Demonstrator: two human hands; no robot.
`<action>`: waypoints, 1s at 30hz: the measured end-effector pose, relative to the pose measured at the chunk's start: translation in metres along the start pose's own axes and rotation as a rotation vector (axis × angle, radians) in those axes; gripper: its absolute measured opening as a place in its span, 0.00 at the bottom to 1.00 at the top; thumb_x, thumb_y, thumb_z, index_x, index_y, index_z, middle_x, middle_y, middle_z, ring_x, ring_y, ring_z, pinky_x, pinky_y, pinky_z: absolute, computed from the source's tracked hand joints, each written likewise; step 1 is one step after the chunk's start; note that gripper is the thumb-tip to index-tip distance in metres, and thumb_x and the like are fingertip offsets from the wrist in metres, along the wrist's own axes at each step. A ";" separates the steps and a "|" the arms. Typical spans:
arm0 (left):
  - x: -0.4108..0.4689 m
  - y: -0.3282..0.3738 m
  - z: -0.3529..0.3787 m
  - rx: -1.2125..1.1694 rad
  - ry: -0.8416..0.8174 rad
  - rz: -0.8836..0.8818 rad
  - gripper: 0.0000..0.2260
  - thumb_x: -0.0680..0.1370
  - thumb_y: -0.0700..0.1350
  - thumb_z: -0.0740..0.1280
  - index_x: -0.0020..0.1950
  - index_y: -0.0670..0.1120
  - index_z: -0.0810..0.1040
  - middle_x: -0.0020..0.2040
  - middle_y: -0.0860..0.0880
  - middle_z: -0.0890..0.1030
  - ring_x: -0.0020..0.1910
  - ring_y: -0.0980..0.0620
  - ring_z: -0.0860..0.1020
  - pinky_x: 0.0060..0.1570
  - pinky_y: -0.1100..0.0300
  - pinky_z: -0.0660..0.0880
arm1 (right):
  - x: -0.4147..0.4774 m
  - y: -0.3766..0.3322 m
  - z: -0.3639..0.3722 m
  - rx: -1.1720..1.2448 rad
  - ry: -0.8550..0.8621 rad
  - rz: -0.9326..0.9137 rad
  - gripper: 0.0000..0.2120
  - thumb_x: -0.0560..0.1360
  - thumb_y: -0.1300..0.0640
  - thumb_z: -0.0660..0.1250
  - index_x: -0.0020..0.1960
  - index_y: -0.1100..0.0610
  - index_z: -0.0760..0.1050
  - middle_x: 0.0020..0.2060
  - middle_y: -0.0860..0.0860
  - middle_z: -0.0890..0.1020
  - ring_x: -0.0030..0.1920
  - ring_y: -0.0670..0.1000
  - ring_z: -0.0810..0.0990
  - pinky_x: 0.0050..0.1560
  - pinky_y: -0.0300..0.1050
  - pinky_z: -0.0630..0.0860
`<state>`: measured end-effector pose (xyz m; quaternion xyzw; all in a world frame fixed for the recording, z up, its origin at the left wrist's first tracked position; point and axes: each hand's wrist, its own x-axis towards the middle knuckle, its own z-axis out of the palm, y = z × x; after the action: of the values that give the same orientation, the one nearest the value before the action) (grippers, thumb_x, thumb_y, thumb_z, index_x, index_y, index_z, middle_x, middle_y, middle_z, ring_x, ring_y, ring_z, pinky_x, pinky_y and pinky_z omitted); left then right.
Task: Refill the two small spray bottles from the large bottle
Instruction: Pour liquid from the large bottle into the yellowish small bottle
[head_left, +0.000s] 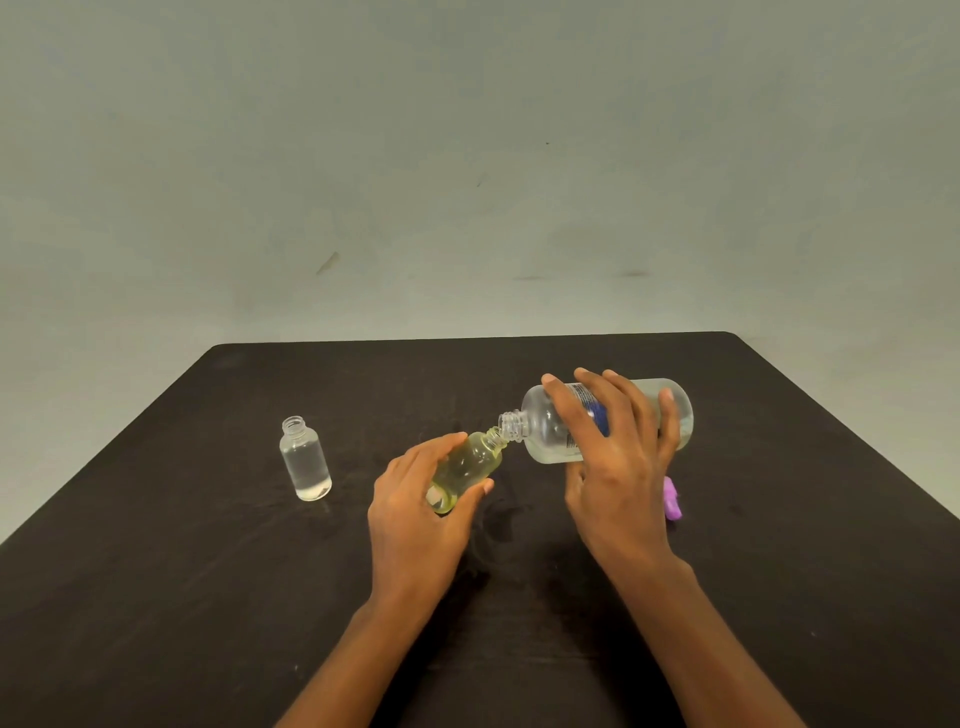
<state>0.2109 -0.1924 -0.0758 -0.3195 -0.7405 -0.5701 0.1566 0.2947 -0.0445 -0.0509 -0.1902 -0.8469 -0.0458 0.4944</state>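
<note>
Well to the left of the large bottle (545, 431), apart from both hands, a clear small bottle (305, 460) stands upright on the dark table (182, 597). Its threaded neck is uncapped and points straight up. It is see-through, with a bright glint at the base; how full it is cannot be told.

Just left of the large bottle's mouth, the left hand (415, 499) grips a yellowish small bottle (467, 465). The fingers curl over its upper side and the thumb presses its lower side near the base, so the neck juts out beyond the fingertips. Its long axis is tilted, with the base toward the person and the open neck pointing up and to the right, meeting the large bottle's mouth. Its body is translucent and pale yellow.

The large bottle lies nearly on its side, long axis running left to right, with the uncapped threaded neck pointing left and slightly down. It is clear, with a blue-printed label mostly hidden by the right hand (618, 452), which grasps its middle. The fingers spread over the top and the thumb sits beneath, leaving the shoulder and base showing on either side.

Below the large bottle's base, partly behind that hand, lies a purple piece (673, 499).
</note>
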 end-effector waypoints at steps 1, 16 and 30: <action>0.000 0.000 0.000 0.000 0.000 0.001 0.21 0.65 0.53 0.73 0.57 0.63 0.74 0.51 0.63 0.78 0.54 0.58 0.76 0.54 0.49 0.75 | 0.000 0.000 0.000 -0.002 0.000 0.001 0.43 0.61 0.72 0.75 0.69 0.46 0.66 0.62 0.53 0.75 0.67 0.54 0.67 0.71 0.59 0.51; 0.000 0.000 -0.001 0.005 0.006 0.033 0.22 0.66 0.50 0.75 0.57 0.61 0.75 0.51 0.64 0.78 0.53 0.60 0.76 0.53 0.63 0.74 | 0.000 -0.001 -0.002 0.004 -0.001 0.004 0.41 0.62 0.72 0.73 0.68 0.46 0.66 0.62 0.53 0.74 0.67 0.54 0.68 0.72 0.59 0.51; 0.001 0.000 -0.001 0.013 0.022 0.054 0.22 0.66 0.48 0.76 0.57 0.60 0.75 0.50 0.64 0.78 0.52 0.60 0.76 0.52 0.64 0.73 | 0.001 -0.002 -0.001 -0.001 0.000 0.005 0.42 0.61 0.73 0.74 0.68 0.46 0.67 0.62 0.52 0.75 0.67 0.54 0.67 0.72 0.59 0.50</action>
<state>0.2099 -0.1934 -0.0747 -0.3324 -0.7336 -0.5641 0.1821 0.2947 -0.0462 -0.0496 -0.1925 -0.8466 -0.0448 0.4943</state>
